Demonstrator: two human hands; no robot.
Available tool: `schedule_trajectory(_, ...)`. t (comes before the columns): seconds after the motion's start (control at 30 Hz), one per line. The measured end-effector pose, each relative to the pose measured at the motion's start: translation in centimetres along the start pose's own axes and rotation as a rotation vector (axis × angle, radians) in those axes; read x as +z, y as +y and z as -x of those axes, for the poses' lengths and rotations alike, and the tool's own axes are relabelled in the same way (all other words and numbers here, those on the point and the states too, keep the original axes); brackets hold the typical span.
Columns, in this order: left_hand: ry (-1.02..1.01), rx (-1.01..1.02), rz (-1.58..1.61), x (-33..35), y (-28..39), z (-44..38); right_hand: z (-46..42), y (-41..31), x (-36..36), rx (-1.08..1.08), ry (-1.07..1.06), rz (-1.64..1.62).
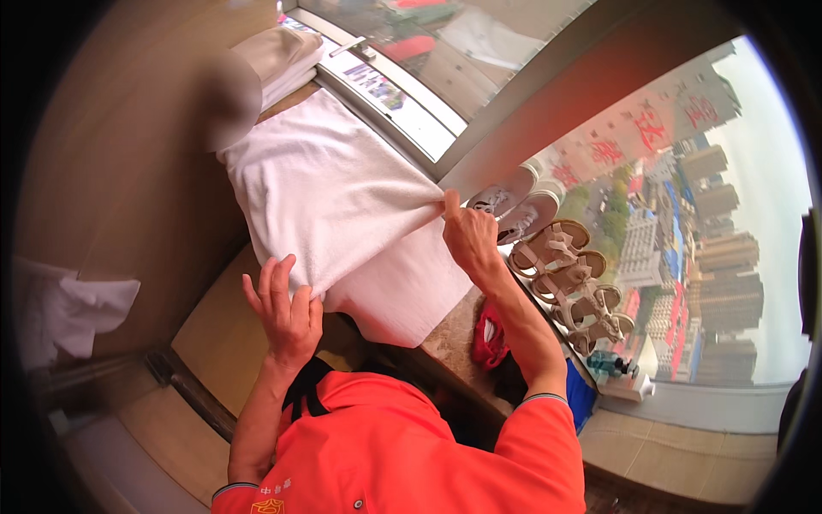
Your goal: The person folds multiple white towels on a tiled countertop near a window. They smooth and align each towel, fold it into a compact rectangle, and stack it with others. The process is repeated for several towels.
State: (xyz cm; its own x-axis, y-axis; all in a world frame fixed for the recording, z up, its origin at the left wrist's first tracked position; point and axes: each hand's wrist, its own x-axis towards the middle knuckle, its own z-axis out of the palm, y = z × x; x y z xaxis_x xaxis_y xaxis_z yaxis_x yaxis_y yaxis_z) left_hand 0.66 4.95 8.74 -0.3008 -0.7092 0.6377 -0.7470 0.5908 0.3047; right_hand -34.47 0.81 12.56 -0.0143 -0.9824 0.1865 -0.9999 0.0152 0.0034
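Observation:
A white towel (327,173) lies spread over a brown stone-look counter beside the window, one part folded over the rest. My right hand (472,234) pinches its edge near the sill, pulling the cloth into taut creases. At the near corner of the upper layer is my left hand (289,308), its thumb and a finger at the cloth and the other fingers spread; the fingertips pinch the corner. The lower layer (404,302) hangs slightly past the counter's front edge.
Folded cloths (289,64) are stacked at the counter's far end. Sneakers (526,212) and strappy sandals (559,250) line the windowsill, with a teal bottle (603,363) beyond. A red item (489,337) lies on the counter (449,327) by my right forearm. A white cloth (96,308) is at left.

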Motion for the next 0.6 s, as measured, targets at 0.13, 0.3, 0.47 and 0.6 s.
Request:
schedule_trajectory(0.13,-0.112,0.034,-0.04,0.1,3.9,2.3,0.8,1.9,0.5,-0.08,0.02,0.023)
schedule_trajectory(0.3,-0.053,0.062,-0.04,1.0,9.1,4.6,2.3,4.3,1.2,-0.079,0.053,-0.039)
schedule_trajectory(0.47,-0.193,0.124,-0.08,4.0,10.4,6.8,3.5,5.8,3.5,-0.248,0.237,0.109)
schedule_trajectory(0.6,-0.169,0.091,-0.081,4.8,10.6,7.4,4.0,6.5,3.6,-0.333,0.278,0.083)
